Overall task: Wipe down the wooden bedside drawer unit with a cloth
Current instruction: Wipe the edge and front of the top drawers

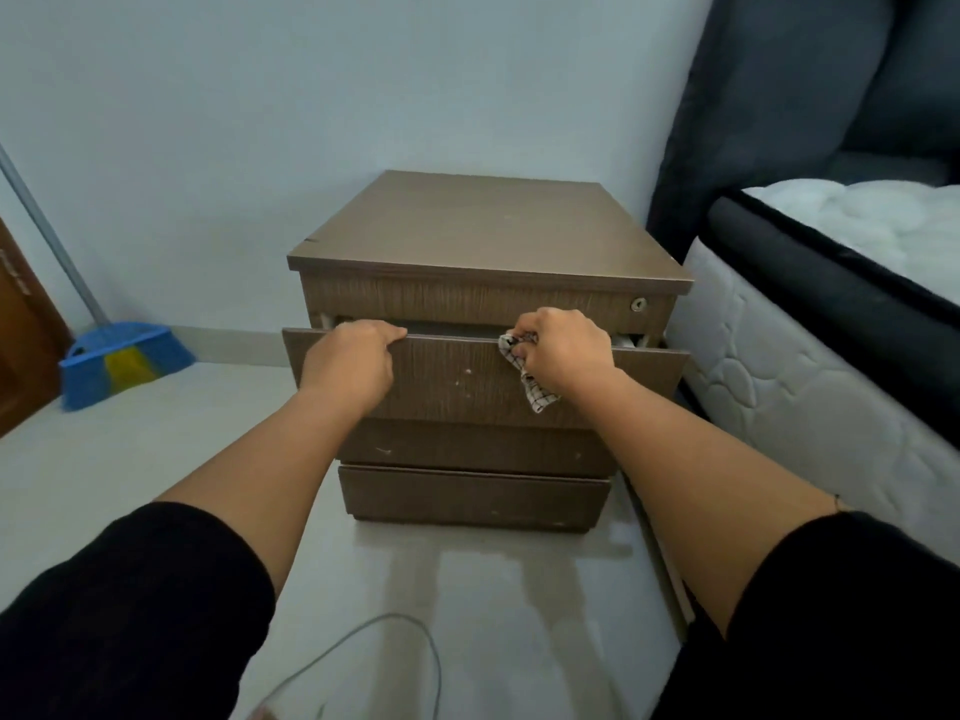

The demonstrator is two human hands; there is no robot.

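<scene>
A dark brown wooden drawer unit (488, 236) stands on the floor against the wall, beside the bed. Its second drawer (457, 381) is pulled partly out, with small white marks on its front. My left hand (353, 363) grips the top edge of that drawer front near its left end. My right hand (566, 353) is closed on a white checked cloth (530, 381) at the drawer's top edge on the right; the cloth's end hangs down over the front. Two lower drawers are shut.
A mattress (810, 366) on a dark bed frame stands close on the right. A blue broom (122, 358) leans against the wall at the left, next to a brown door (21, 335). A thin cable (363, 646) lies on the pale floor near me.
</scene>
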